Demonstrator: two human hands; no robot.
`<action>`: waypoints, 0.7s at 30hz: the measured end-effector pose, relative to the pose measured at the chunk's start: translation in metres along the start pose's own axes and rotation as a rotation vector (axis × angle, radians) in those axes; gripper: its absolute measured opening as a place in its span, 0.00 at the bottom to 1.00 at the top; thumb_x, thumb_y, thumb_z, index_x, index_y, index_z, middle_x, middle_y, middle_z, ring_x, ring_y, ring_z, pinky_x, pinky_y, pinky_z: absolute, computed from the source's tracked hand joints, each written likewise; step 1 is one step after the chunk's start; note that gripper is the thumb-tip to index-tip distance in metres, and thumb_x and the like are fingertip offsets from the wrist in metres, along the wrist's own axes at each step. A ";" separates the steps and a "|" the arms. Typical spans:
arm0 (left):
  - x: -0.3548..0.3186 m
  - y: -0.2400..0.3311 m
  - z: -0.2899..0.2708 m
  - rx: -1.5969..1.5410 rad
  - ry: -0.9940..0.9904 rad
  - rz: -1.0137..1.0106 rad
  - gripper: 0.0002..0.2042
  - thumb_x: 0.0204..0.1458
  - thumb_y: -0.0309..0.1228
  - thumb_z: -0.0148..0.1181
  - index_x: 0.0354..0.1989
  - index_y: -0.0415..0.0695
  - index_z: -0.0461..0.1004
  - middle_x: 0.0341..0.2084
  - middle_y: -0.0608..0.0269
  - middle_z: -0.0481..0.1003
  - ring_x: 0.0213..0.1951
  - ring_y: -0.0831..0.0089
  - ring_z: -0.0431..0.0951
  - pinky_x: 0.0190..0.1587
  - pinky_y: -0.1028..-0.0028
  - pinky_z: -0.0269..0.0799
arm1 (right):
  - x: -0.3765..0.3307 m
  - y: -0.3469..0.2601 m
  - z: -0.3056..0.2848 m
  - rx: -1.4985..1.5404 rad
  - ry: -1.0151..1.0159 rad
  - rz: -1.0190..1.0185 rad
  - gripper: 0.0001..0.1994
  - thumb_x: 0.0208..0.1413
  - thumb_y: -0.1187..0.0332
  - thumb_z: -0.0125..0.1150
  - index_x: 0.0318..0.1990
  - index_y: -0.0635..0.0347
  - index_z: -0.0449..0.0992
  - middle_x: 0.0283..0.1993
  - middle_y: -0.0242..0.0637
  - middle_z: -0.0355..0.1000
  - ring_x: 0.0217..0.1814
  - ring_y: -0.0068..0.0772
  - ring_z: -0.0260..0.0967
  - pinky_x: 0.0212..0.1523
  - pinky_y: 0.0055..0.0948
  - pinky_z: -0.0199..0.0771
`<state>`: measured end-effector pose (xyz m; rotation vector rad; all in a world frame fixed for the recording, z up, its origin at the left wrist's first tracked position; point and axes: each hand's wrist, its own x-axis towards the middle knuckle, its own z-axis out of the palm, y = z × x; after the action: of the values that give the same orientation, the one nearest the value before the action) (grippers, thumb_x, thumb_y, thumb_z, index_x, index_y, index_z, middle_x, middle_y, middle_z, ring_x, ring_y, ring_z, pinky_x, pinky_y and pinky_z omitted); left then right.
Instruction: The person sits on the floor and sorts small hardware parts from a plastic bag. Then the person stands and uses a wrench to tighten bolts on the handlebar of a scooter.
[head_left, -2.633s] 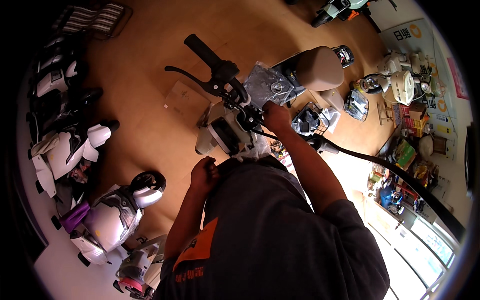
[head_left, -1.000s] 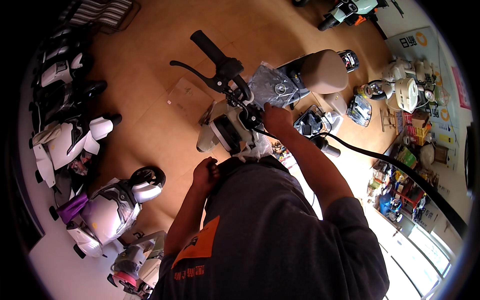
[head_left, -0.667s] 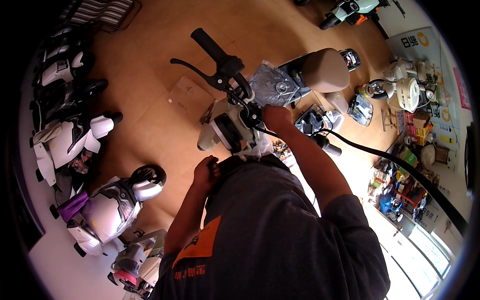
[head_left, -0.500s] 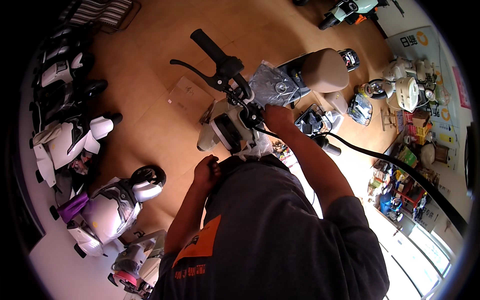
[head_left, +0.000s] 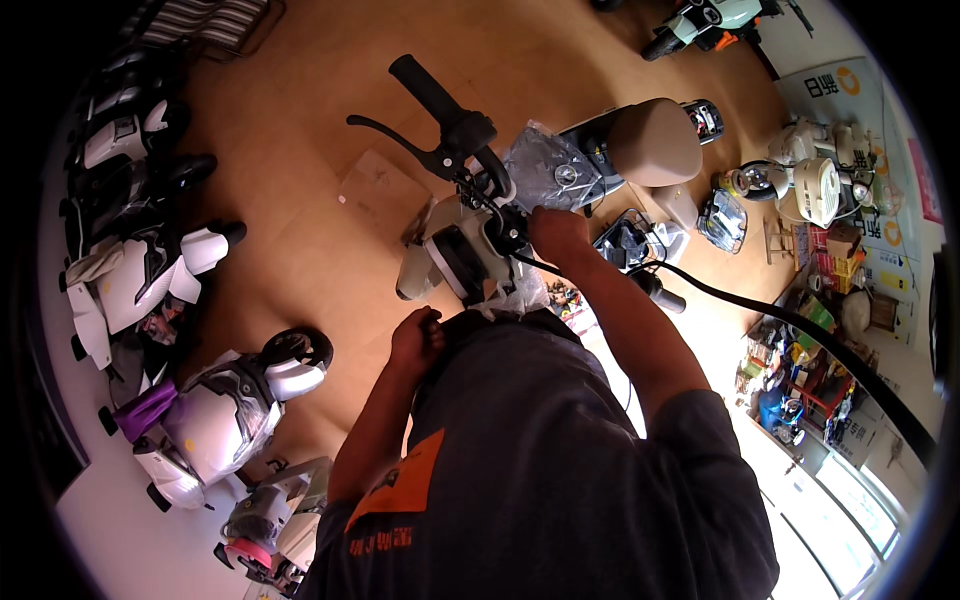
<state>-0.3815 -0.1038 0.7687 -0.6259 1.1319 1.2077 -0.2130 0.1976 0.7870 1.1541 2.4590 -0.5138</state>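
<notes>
Right hand [head_left: 556, 232] grips the cream scooter's [head_left: 450, 250] black handlebar centre, left hand [head_left: 416, 335] fisted just below its front.

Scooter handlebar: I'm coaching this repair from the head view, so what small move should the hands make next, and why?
Probably bring the left hand up to steady the scooter's front panel. It hangs closed below the panel, near the torso, gripping nothing visible, while the right hand alone presses at the wiring by the handlebar stem.
</notes>
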 end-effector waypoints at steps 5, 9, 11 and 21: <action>-0.005 0.002 0.000 -0.015 0.010 0.003 0.09 0.64 0.36 0.55 0.37 0.44 0.71 0.18 0.71 0.61 0.21 0.78 0.58 0.24 0.77 0.57 | -0.011 -0.003 -0.006 -0.148 0.062 -0.161 0.14 0.60 0.66 0.55 0.51 0.59 0.74 0.49 0.47 0.80 0.49 0.50 0.81 0.46 0.46 0.81; -0.006 0.005 0.001 -0.006 0.022 0.000 0.09 0.64 0.36 0.54 0.37 0.44 0.71 0.18 0.71 0.61 0.21 0.79 0.58 0.23 0.77 0.57 | 0.002 0.004 0.008 -0.155 -0.057 -0.094 0.12 0.63 0.62 0.52 0.47 0.57 0.76 0.46 0.48 0.80 0.48 0.49 0.81 0.42 0.47 0.80; -0.007 0.006 0.003 0.010 0.009 -0.009 0.09 0.65 0.36 0.54 0.37 0.44 0.70 0.18 0.72 0.60 0.20 0.79 0.58 0.22 0.77 0.56 | 0.012 0.014 0.027 -0.041 -0.073 -0.046 0.12 0.65 0.61 0.50 0.44 0.57 0.78 0.43 0.46 0.81 0.46 0.50 0.81 0.42 0.48 0.80; -0.009 0.019 0.027 0.105 -0.059 -0.020 0.10 0.65 0.38 0.53 0.37 0.44 0.70 0.17 0.73 0.59 0.18 0.81 0.56 0.20 0.79 0.52 | -0.011 0.005 0.012 -0.061 0.192 -0.137 0.12 0.62 0.65 0.55 0.49 0.57 0.76 0.43 0.46 0.82 0.46 0.51 0.81 0.45 0.46 0.81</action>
<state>-0.3900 -0.0779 0.7899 -0.5173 1.1301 1.1350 -0.2007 0.1878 0.7807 1.0608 2.7118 -0.3787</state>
